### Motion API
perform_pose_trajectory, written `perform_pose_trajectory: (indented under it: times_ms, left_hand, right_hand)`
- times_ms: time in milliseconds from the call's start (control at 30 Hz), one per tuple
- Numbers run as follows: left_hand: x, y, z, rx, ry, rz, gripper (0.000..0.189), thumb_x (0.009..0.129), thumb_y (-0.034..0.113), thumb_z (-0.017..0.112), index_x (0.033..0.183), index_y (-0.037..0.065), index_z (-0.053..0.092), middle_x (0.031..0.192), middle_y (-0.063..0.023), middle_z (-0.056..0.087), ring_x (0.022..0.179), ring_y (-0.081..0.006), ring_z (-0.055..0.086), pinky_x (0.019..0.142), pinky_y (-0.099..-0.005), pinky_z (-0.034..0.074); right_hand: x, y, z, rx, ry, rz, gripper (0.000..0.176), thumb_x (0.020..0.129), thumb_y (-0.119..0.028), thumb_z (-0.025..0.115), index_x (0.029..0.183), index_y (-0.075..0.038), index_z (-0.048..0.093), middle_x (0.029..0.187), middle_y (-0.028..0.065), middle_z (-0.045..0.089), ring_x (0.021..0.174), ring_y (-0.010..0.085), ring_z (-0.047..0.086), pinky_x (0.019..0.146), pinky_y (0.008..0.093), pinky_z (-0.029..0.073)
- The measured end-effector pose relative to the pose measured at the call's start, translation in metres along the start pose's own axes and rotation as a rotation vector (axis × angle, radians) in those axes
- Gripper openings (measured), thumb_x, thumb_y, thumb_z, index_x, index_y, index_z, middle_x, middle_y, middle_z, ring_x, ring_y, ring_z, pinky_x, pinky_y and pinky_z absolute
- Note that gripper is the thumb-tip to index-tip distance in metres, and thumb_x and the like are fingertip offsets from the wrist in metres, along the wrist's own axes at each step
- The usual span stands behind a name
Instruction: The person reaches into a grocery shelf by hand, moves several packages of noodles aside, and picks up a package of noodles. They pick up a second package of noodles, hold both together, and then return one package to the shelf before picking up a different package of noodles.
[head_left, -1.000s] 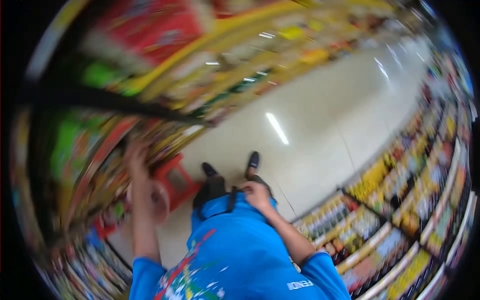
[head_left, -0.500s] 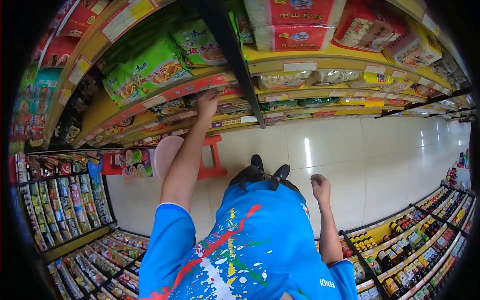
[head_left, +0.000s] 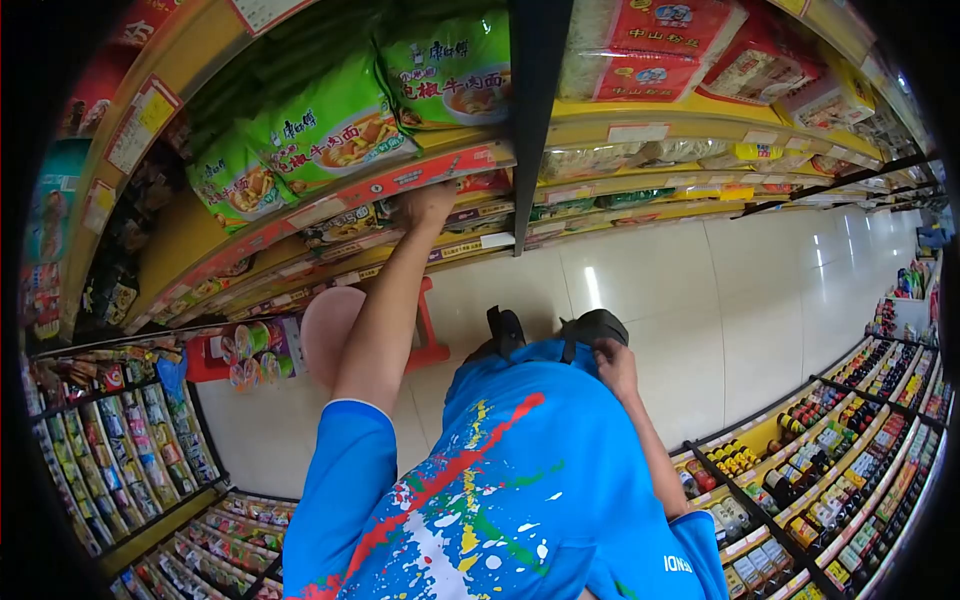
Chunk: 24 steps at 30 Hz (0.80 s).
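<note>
My left hand (head_left: 430,205) reaches into the shelf level just under the green noodle packs (head_left: 325,125). Its fingers are hidden beneath the red-edged shelf front (head_left: 400,178), so what they touch does not show. A red packet (head_left: 487,182) lies right beside it, and a dark noodle packet (head_left: 340,225) is to its left on that level. My right hand (head_left: 615,367) is low by my bent leg, near the dark shoe and trouser. Its fingers are curled in and nothing shows in them.
A pink round stool top (head_left: 330,330) and a red stool (head_left: 430,325) stand under my left arm. Cup noodles (head_left: 255,350) sit at the left. A black shelf post (head_left: 535,110) divides the shelving. Bottles (head_left: 800,500) fill racks behind at the right.
My left hand has gone deeper under the shelf front. My right hand has swung inward to my leg. The view has come closer to the shelves as my body bends lower.
</note>
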<state>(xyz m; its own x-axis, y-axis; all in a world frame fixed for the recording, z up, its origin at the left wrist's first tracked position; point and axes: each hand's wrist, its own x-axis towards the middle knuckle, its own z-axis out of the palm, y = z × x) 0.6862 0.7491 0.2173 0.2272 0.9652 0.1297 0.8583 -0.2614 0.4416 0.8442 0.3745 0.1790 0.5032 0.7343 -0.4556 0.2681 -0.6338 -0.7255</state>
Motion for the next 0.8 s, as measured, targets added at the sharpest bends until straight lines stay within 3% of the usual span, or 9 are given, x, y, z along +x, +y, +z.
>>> perform_pose_trajectory:
  times_ms: [33,100,300,467,567,667,733,767,800]
  left_hand:
    - [-0.001,0.001,0.002,-0.002,-0.003,0.002,0.06,0.076,0.056,0.054,0.115,0.011,0.055,0.116,-0.0158,0.056,0.105,-0.0349,0.052,0.088,-0.0423,0.042]
    - [-0.001,0.002,0.006,-0.085,-0.188,0.044,0.075,0.07,0.064,0.057,0.124,0.012,0.049,0.125,-0.0168,0.049,0.115,-0.0333,0.046,0.095,-0.0397,0.037]
    - [0.018,-0.001,0.054,-0.14,-0.097,-0.006,0.094,0.059,0.071,0.062,0.131,0.015,0.04,0.135,-0.0133,0.039,0.125,-0.0314,0.034,0.104,-0.0404,0.027]
    - [0.025,0.014,0.04,-0.043,-0.132,-0.005,0.091,0.057,0.066,0.067,0.129,0.016,0.041,0.134,-0.0108,0.041,0.125,-0.0304,0.035,0.105,-0.0398,0.027]
    - [0.033,-0.006,0.056,-0.084,-0.044,0.011,0.086,0.061,0.061,0.068,0.128,0.014,0.042,0.132,-0.0107,0.043,0.123,-0.0293,0.037,0.104,-0.039,0.028]
    - [0.035,-0.009,0.057,-0.309,-0.022,0.013,0.075,0.069,0.053,0.067,0.127,0.012,0.043,0.131,-0.0096,0.043,0.122,-0.0274,0.038,0.102,-0.0388,0.03]
    - [0.024,0.008,0.034,-0.552,-0.008,-0.003,0.052,0.08,0.03,0.064,0.123,0.007,0.046,0.127,-0.0111,0.047,0.117,-0.0257,0.044,0.098,-0.0389,0.036]
    - [0.019,0.009,0.029,-0.552,-0.008,-0.002,0.052,0.08,0.03,0.064,0.123,0.007,0.046,0.127,-0.0111,0.047,0.117,-0.0257,0.044,0.098,-0.0389,0.036]
    - [0.015,0.01,0.023,-0.756,-0.043,-0.104,0.048,0.081,0.027,0.063,0.122,0.007,0.047,0.125,-0.0115,0.048,0.115,-0.0255,0.045,0.096,-0.0387,0.037]
  right_hand:
    - [0.0,0.001,0.002,-0.001,0.002,0.003,0.021,0.08,-0.002,0.053,0.098,0.003,0.061,0.089,0.0172,0.065,0.085,0.0246,0.064,0.077,0.0329,0.049]
    - [0.0,0.004,0.006,-0.019,-0.026,0.014,0.02,0.079,-0.002,0.053,0.097,0.002,0.061,0.088,0.0169,0.065,0.084,0.0248,0.064,0.076,0.0326,0.049]
    - [0.012,-0.013,0.004,-0.079,-0.027,-0.074,0.021,0.078,-0.001,0.053,0.097,0.004,0.061,0.085,0.0163,0.066,0.082,0.0234,0.064,0.075,0.0315,0.048]
    - [0.013,0.002,0.004,-0.041,-0.037,-0.037,0.022,0.078,0.001,0.052,0.098,0.005,0.061,0.087,0.0167,0.066,0.083,0.0232,0.064,0.077,0.0311,0.048]
    - [0.012,0.004,0.003,-0.027,-0.047,-0.027,0.022,0.079,0.001,0.051,0.099,0.005,0.061,0.089,0.017,0.066,0.084,0.0233,0.064,0.078,0.0309,0.047]
    - [0.011,-0.005,0.002,-0.042,-0.022,-0.051,0.022,0.079,0.0,0.051,0.098,0.006,0.06,0.089,0.0171,0.065,0.084,0.0233,0.064,0.078,0.0309,0.047]
    - [0.009,-0.008,0.002,-0.057,-0.009,-0.068,0.021,0.08,0.0,0.051,0.098,0.006,0.06,0.088,0.0172,0.065,0.084,0.0232,0.063,0.078,0.031,0.048]
    - [0.009,-0.009,0.002,-0.049,-0.013,-0.085,0.021,0.08,-0.001,0.052,0.098,0.006,0.06,0.088,0.0169,0.065,0.084,0.0228,0.063,0.078,0.0311,0.048]
    - [0.009,-0.009,0.002,-0.041,-0.015,-0.102,0.021,0.08,-0.001,0.052,0.098,0.006,0.06,0.088,0.0167,0.065,0.084,0.0223,0.063,0.077,0.0313,0.048]
